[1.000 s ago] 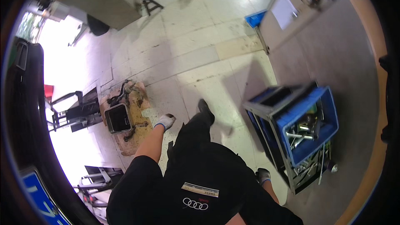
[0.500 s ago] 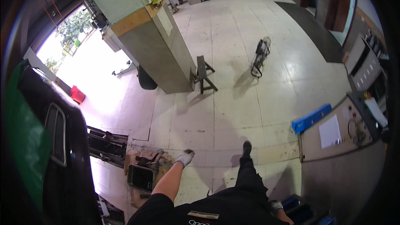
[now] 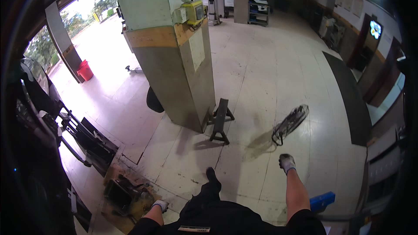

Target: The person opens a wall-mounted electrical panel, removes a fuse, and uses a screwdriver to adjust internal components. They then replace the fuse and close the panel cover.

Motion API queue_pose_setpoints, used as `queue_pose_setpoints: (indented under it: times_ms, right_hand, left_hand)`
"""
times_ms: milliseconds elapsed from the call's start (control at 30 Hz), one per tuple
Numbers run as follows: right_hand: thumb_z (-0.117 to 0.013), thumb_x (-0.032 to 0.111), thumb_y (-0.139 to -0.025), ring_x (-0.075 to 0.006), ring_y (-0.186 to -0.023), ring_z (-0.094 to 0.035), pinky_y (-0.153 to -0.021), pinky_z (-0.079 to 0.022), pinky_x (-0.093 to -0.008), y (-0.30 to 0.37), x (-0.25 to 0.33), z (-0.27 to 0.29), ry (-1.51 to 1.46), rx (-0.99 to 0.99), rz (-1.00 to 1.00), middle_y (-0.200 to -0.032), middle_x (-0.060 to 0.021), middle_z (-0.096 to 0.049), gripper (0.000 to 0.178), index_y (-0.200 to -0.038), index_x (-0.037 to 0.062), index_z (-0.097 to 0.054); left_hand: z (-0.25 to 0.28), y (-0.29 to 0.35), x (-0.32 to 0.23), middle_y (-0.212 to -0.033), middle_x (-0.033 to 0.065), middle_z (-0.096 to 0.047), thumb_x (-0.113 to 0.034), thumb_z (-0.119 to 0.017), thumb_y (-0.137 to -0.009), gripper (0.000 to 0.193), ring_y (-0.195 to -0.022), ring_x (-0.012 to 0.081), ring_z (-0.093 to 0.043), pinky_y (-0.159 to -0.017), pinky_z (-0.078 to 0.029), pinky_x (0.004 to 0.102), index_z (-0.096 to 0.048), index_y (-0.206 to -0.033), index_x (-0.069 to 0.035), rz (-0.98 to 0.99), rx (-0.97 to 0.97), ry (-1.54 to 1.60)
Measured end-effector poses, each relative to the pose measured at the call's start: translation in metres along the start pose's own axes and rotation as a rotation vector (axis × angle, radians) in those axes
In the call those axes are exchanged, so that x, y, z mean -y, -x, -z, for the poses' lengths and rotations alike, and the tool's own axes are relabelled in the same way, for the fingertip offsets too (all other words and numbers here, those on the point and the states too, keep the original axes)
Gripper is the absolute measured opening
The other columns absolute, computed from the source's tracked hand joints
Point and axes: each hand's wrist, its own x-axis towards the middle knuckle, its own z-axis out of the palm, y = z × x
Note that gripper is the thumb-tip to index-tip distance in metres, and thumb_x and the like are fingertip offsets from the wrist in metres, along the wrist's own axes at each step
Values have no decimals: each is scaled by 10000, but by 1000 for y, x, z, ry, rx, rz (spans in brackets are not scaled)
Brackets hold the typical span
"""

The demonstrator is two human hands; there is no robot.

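Note:
Both of my hands wear pale work gloves with dark palms and swing apart as I walk. My right hand [image 3: 287, 162] reaches forward over the floor, its fingers curled in and no object showing in them. Beyond it stands a wire-caged floor fan [image 3: 292, 122]. Low on the left, my left hand [image 3: 161, 206] hangs with its fingers curled; it too shows nothing held. Closest to that hand is a stained board [image 3: 114, 211] on the floor, bearing a dark tray [image 3: 117, 198] and dark metal parts.
A square pillar [image 3: 174, 82] rises ahead, with a dark step stool [image 3: 221, 122] beside its base. Dark vehicle bodywork [image 3: 35, 161] and lift parts [image 3: 93, 137] line the left. A blue box [image 3: 322, 201] lies right; a red bucket [image 3: 85, 70] is near the doorway.
My view has swung up and I have stepped forward. My right hand has come up ahead, while my left hand has dropped back. My other foot now leads.

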Motion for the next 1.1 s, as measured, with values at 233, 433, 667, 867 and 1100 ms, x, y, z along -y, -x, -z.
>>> queue_pose_setpoints:
  times_ms: [233,433,667,867,1100]
  right_hand:
    - [-656,218,-986,-158,-666,-664,-572,-529,-308,-58,205,-133,-57,262,118,-848,-67,-720,230,-1087,26,-731]
    - [-644,275,-1026,-144,-692,-650,-603,-533,-316,-131,385,-147,55,228,280,-886,-62,-735,265,-1077,38,-754]
    - [-629,113,-1030,-163,-971,-685,-881,-547,-317,-126,803,-154,11,176,1535,-1035,-89,-753,179,-1146,17,-727]
    - [-736,211,-926,-344,-1130,-674,-969,-543,-436,-66,1004,-187,104,311,2331,-1211,-169,-697,237,-1097,48,-757]
    - [-780,381,-905,-375,-1151,-672,-992,-559,-475,-89,1061,-226,280,741,2346,-1223,-217,-693,433,-1192,59,-738]
  left_hand:
    - [136,-9,-333,-1195,211,-726,-468,-543,-993,497,-1117,364,-682,-972,-514,447,-701,-1175,-34,-623,-516,-493]
    - [322,277,-624,-1185,183,-706,-362,-667,-969,335,-984,359,-720,-832,-594,462,-718,-1207,-132,-1450,-986,-125]
    - [430,480,-743,-1147,118,-694,-40,-744,-868,314,-990,312,-715,-863,-596,392,-695,-1175,-84,-1721,-1578,-189]
    - [468,500,-808,-1168,150,-665,-90,-688,-902,321,-1073,348,-675,-967,-550,450,-695,-1223,-87,-1339,-1731,-300]
    - [467,502,-827,-1125,132,-665,-37,-709,-871,259,-1002,322,-693,-852,-588,410,-722,-1129,-51,-1126,-1783,-333]
